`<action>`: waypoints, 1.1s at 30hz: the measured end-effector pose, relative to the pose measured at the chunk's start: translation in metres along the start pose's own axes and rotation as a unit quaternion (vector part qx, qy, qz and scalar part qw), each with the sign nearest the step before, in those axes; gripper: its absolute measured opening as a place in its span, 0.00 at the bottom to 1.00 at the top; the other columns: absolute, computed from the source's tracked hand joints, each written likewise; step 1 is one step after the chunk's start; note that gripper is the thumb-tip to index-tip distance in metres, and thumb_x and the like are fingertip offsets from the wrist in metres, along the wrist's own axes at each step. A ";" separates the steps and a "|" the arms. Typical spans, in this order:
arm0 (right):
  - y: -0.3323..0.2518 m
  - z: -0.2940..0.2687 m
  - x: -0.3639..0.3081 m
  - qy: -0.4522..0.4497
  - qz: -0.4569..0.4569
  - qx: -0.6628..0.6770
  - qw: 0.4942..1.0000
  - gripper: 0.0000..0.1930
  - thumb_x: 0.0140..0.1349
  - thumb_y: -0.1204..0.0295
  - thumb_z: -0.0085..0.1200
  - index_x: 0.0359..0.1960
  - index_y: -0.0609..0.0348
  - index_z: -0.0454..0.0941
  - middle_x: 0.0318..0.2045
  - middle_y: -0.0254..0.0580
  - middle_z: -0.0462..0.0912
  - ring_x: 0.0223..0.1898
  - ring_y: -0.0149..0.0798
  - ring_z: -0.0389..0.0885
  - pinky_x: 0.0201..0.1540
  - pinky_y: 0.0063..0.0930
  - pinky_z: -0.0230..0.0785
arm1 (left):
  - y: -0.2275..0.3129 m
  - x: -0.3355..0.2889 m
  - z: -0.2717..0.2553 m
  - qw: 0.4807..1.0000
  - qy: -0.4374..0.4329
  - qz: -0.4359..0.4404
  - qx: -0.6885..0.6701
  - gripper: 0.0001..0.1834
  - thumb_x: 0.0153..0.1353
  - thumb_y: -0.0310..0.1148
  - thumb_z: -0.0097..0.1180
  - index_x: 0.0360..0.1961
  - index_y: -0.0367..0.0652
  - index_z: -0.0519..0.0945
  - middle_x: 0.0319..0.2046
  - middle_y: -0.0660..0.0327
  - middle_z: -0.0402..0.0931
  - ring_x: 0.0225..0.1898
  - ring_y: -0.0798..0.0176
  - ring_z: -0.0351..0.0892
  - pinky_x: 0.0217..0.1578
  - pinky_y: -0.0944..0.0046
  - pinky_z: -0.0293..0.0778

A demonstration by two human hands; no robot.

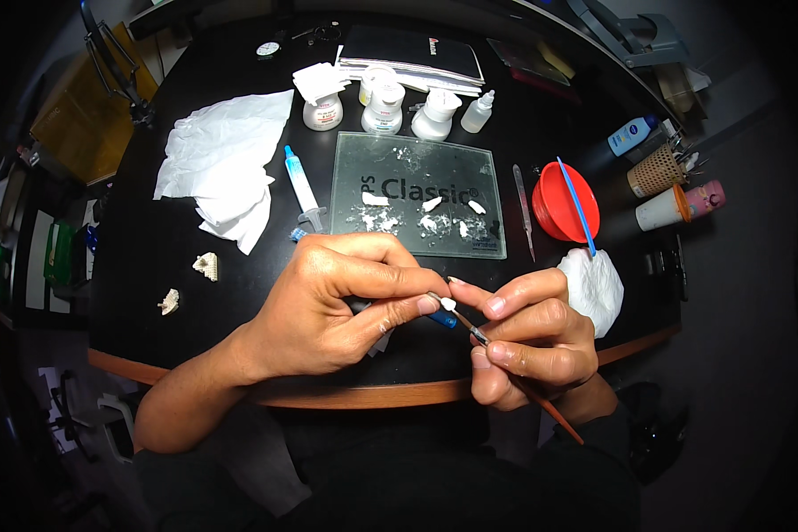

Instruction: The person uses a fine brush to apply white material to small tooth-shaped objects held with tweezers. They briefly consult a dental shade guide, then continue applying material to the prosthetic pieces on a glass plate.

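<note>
My left hand (341, 297) is closed, its thumb and forefinger pinched at a small white tooth-shaped piece (448, 304), perhaps a dental crown. In my right hand (541, 337) is a slim brush (550, 410) with a reddish-brown handle, its tip end pointing up and left at the white piece. Whether the bristles touch it I cannot tell. A blue object (444, 320) shows just below the pinch, partly hidden by my left fingers. Beyond my hands lies a glass mixing slab (416, 160) bearing smeared white powder and several small white lumps.
Behind the slab stand white jars (383, 111) and a dropper bottle (478, 113). A syringe (299, 182) and white tissue (226, 151) lie left, near two tooth models (206, 266). On the right are tweezers (524, 213), a red bowl (554, 208) with a blue stick (576, 204), and crumpled tissue (597, 288).
</note>
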State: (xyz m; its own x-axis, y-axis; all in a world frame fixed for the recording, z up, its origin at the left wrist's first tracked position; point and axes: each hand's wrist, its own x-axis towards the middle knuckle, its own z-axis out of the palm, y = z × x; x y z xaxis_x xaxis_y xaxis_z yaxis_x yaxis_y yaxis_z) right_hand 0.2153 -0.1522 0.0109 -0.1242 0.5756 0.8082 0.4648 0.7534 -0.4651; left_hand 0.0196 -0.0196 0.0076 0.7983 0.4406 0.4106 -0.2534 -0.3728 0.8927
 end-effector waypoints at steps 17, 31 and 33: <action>0.001 0.002 -0.001 0.012 -0.009 0.015 1.000 0.08 0.60 0.75 0.72 0.36 0.61 0.83 0.33 0.42 0.82 0.46 0.45 0.83 0.49 0.45 0.91 | -0.002 0.000 0.000 1.000 0.002 0.014 -0.008 0.07 0.63 0.22 0.68 0.43 0.37 0.91 0.28 0.62 0.83 0.25 0.75 0.77 0.24 0.72 0.69; 0.002 -0.004 -0.003 0.017 0.002 0.037 0.999 0.08 0.57 0.80 0.70 0.37 0.60 0.83 0.33 0.43 0.81 0.46 0.46 0.83 0.47 0.46 0.91 | -0.001 0.002 0.000 1.000 -0.012 0.016 -0.015 0.09 0.62 0.20 0.68 0.44 0.37 0.91 0.31 0.61 0.84 0.24 0.76 0.78 0.23 0.73 0.70; 0.003 -0.003 -0.002 0.011 0.005 0.047 0.999 0.08 0.57 0.81 0.69 0.37 0.61 0.83 0.33 0.43 0.81 0.46 0.46 0.82 0.48 0.46 0.90 | -0.002 0.000 -0.001 1.000 -0.011 0.018 -0.018 0.09 0.63 0.20 0.68 0.44 0.37 0.90 0.32 0.61 0.84 0.24 0.76 0.78 0.23 0.73 0.70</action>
State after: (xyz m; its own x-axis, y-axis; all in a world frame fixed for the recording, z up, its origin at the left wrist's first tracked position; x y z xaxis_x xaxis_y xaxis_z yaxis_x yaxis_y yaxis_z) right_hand 0.2199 -0.1524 0.0088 -0.0996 0.5775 0.8103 0.3811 0.7744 -0.5050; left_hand 0.0197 -0.0182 0.0062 0.8001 0.4097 0.4381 -0.3003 -0.3588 0.8838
